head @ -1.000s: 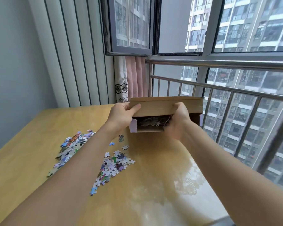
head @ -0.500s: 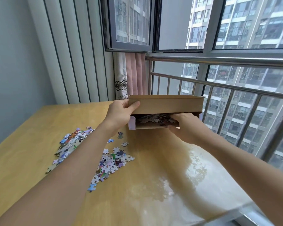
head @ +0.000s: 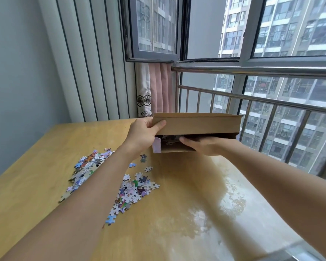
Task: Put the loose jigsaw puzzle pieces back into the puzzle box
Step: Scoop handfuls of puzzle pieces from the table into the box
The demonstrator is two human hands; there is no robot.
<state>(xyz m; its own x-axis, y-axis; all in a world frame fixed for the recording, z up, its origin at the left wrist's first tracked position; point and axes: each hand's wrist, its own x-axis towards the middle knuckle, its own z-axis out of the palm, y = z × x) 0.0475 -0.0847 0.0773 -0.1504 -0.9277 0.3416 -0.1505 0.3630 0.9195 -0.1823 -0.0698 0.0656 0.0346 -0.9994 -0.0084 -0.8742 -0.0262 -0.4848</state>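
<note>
A brown cardboard puzzle box [head: 196, 125] stands at the far side of the wooden table [head: 177, 213], its lid flap partly raised. My left hand [head: 143, 136] grips the lid's left corner, thumb on top. My right hand [head: 205, 145] lies flat at the box's open front, fingers straight and pointing left, touching the lower edge. A few pieces [head: 169, 139] show inside the box. Loose jigsaw pieces lie in two heaps on the table: one [head: 88, 166] left of my left forearm, another [head: 134, 191] right of it.
A metal railing [head: 252, 98] and windows run along the table's right and far side. A pink curtain [head: 158, 89] hangs behind the box. Vertical blinds [head: 94, 59] cover the far left wall. The table's right half reflects window light.
My right hand has come out of the box's opening and flattened along its front lower edge. My left hand keeps hold of the lid. The box sits slightly lower.
</note>
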